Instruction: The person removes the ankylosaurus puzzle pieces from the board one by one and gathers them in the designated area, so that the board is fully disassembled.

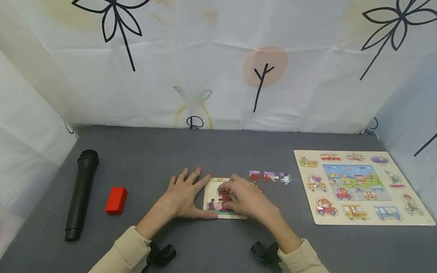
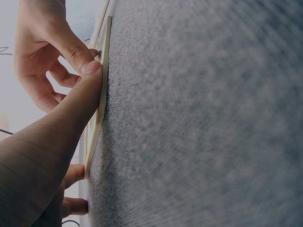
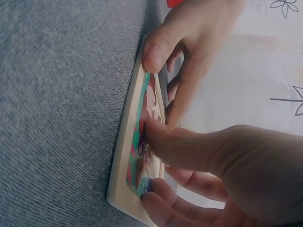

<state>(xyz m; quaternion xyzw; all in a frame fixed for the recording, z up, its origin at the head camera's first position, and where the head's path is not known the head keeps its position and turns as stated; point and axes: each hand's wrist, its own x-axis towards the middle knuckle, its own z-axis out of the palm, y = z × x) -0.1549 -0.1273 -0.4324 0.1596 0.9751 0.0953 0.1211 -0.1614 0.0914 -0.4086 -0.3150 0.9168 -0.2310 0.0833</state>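
A small wooden puzzle tray [image 1: 232, 217] [image 3: 124, 156] lies flat, partly filled with brown, pink and green pieces. My left hand [image 1: 181, 198] [image 2: 57, 137] [image 3: 196, 40] has its fingers spread at the left side, its thumb pressing the near rim. My right hand [image 1: 250, 200] [image 2: 47, 49] [image 3: 232, 165] is over the tray's right part, fingers bent, pinching a brownish puzzle piece [image 3: 141, 172] that is blurred and partly hidden by the thumb. Several loose pieces [image 1: 269, 176] lie just behind the right hand.
A large wooden picture board [image 1: 374, 221] lies at the right. On the left are a black microphone [image 1: 82, 196] and a red block [image 1: 116, 200]. White patterned cloth [image 1: 212, 61] stands behind the grey table [image 1: 200, 264] and along its sides.
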